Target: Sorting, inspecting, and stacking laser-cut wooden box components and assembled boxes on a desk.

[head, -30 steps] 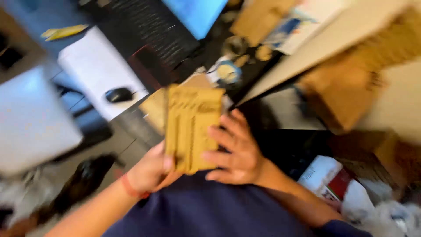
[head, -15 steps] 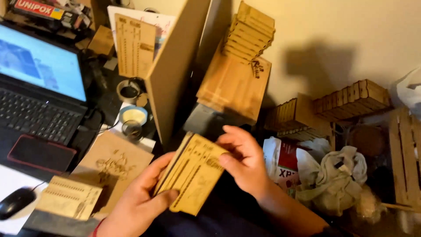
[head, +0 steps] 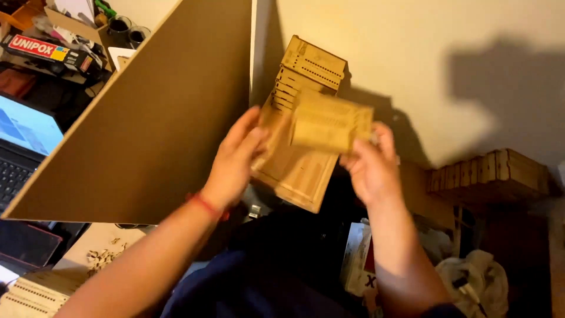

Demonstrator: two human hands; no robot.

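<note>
Cream wall behind; both hands [head: 235, 162] [head: 371, 168] grip blurred wooden panel [head: 331, 122], cut pattern unreadable.

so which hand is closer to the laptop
Left. The left hand is on the laser-cut wooden sheet, on the side toward the laptop; the right hand holds the sheet's far side.

A pale wall [head: 424, 53] fills twelve to three o'clock, warmly lit and carrying a soft dark shadow [head: 506, 82]. A large brown board [head: 153, 123] leans at ten o'clock (its white edge catches light). Dim floor clutter sits at five o'clock.
</note>
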